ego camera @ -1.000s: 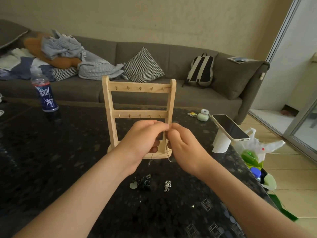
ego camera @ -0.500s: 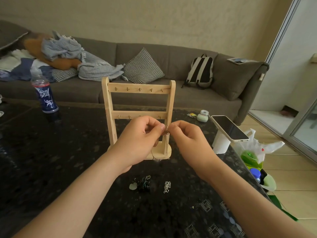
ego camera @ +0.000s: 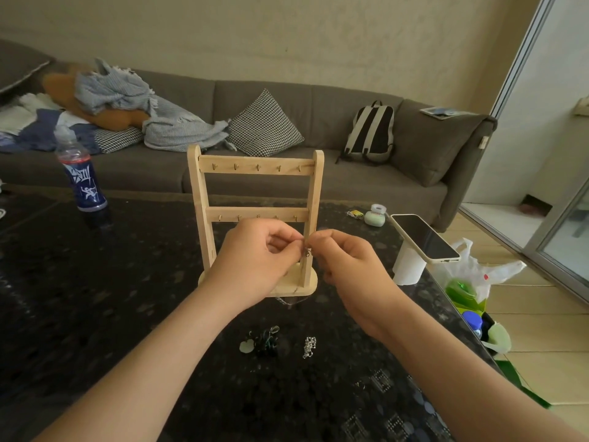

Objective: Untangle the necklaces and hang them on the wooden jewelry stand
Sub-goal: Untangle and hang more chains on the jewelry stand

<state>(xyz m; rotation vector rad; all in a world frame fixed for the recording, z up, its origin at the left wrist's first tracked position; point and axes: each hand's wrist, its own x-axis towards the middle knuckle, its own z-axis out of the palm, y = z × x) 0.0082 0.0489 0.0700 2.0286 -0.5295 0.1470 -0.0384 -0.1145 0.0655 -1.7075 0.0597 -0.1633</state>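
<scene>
– So, hands: what is each one doing?
– Both are up in front of the wooden jewelry stand (ego camera: 256, 167), about level with its lower bar and over toward its right post. Left hand (ego camera: 255, 263) and right hand (ego camera: 347, 266) each pinch the same thin necklace (ego camera: 307, 252) between thumb and forefinger. Their fingertips almost meet and the other fingers are curled in.
– Is the chain on a hook?
– Not yet. A small clasp-like bit dangles just under the pinch. The rest drops in front of the stand's base and looks to reach the black table (ego camera: 95, 314) at the base's front edge. It's too fine to trace fully.
– Other necklaces?
– Two clumps lie on the table, nearer the person than the stand. One is a dark tangle with a pale heart pendant (ego camera: 263, 342). The other is a small silver chain heap (ego camera: 309, 346), just right of the tangle and not touching it.
– Anything else around?
– A blue bottle (ego camera: 83, 186) is behind-left of the stand. A phone (ego camera: 424, 239) is propped on a white holder (ego camera: 408, 269) to the stand's right. A grey sofa (ego camera: 350, 186) sits behind the stand, with a backpack (ego camera: 371, 132) on it.
</scene>
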